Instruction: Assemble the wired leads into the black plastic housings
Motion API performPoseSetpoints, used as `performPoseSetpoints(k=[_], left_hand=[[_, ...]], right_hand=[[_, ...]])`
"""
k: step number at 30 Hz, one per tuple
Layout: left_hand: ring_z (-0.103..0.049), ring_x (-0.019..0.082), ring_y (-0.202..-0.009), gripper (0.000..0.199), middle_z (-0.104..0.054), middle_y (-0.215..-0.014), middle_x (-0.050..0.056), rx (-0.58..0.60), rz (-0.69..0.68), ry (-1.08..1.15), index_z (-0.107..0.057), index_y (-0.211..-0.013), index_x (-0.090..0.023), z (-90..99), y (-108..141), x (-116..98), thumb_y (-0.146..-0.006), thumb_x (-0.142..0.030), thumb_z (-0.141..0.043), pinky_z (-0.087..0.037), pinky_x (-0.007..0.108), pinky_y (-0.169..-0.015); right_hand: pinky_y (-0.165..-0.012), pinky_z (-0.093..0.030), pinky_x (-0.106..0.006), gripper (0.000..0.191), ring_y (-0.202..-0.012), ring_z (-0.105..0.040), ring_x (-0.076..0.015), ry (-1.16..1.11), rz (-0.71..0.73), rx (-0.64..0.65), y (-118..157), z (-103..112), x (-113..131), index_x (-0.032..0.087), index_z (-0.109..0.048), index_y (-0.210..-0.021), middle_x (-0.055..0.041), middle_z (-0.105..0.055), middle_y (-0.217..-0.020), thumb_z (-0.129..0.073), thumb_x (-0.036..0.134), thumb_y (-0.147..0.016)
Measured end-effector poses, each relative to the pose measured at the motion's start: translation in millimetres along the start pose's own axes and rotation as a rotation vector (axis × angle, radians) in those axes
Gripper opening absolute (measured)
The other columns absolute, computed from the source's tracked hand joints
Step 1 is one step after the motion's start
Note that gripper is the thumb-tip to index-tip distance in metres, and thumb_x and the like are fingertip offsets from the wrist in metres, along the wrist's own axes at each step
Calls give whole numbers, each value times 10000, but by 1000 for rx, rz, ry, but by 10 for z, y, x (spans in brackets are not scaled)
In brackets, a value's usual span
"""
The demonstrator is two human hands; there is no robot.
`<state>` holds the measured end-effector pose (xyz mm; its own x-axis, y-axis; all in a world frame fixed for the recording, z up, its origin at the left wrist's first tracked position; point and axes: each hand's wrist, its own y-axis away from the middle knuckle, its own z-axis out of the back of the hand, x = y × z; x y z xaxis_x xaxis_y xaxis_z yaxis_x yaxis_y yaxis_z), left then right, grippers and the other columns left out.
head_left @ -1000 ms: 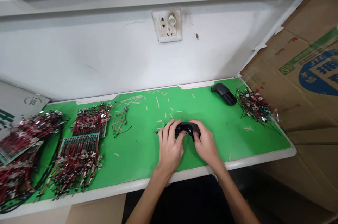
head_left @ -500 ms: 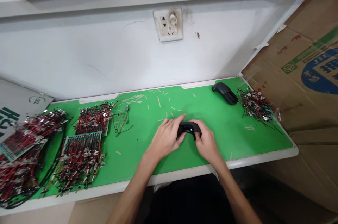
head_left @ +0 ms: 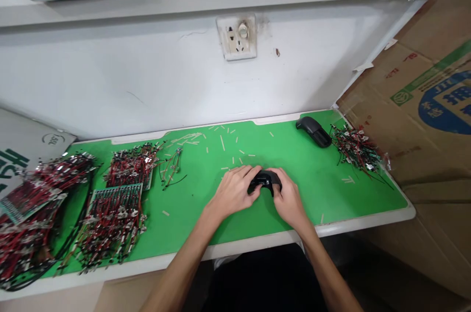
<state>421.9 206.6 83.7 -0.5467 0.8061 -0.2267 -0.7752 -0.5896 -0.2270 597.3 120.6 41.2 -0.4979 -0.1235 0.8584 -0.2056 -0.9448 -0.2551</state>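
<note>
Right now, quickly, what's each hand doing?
Left hand: closed, holding the left side of a small black plastic part.
Right hand: closed, holding its right side.

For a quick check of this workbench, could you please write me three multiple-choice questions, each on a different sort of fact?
1. Where on the green work mat does the curved black computer mouse lie?
A) Left end
B) Middle of the near edge
C) Back edge, right of centre

2. What colours are the large tangled wire bundles mainly?
A) Blue and white
B) Red and black
C) Yellow and purple

3. How do the left hand and right hand stand to the small black plastic object?
A) Both hold it
B) Only the right touches it
C) Neither touches it

C: it sits at the back edge.
B: those strands fill the bundles.
A: both hands wrap around it.
</note>
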Motion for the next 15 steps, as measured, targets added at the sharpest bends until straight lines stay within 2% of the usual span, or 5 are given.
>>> performPoseSetpoints(k=[6, 8, 10, 13, 15], left_hand=[[-715, 243, -945, 413, -738, -1087, 73, 10, 8, 46, -578, -1325, -206, -70, -22, 10, -926, -311, -586, -569, 364, -787], [-704, 249, -986, 415, -729, -1099, 84, 5, 1, 42, -568, -1339, -197, -54, -3, -64, -938, -303, -576, -570, 384, -846], [-670, 259, -1100, 465, -707, -1181, 97, -5, -17, 58, -525, -1398, -206, 33, 41, -148, -953, -328, -582, -543, 425, -982], [-567, 252, -1288, 586, -612, -1390, 101, -135, 60, 146, -425, -1485, -240, 283, 154, -82, -958, -423, -603, -457, 447, -1135], [-564, 243, -1269, 507, -608, -1381, 113, -337, 272, 139, -469, -1432, -210, 469, 242, 203, -981, -426, -555, -467, 424, -1113]], right_hand=[[-1035, -496, -435, 467, -1122, -643, -263, -15, -9, 11, -49, -13, -15, 216, -602, -1263, -102, -665, -1205, -409, 80, -860], [-1053, -484, -450, 443, -1139, -634, -267, -28, 4, 8, -67, -33, -3, 215, -602, -1260, -109, -660, -1209, -414, 105, -874], [-1032, -500, -462, 396, -1121, -636, -275, -53, 4, -1, -13, 17, 3, 211, -613, -1245, -118, -655, -1205, -425, 156, -901], [-767, -593, -407, 358, -850, -670, -257, -124, -139, -18, 297, 387, -30, 213, -614, -1262, -119, -676, -1100, -454, 304, -956], [-509, -544, -340, 400, -613, -613, -222, -125, -327, -71, 621, 836, -74, 233, -591, -1302, -95, -689, -957, -482, 445, -981]])
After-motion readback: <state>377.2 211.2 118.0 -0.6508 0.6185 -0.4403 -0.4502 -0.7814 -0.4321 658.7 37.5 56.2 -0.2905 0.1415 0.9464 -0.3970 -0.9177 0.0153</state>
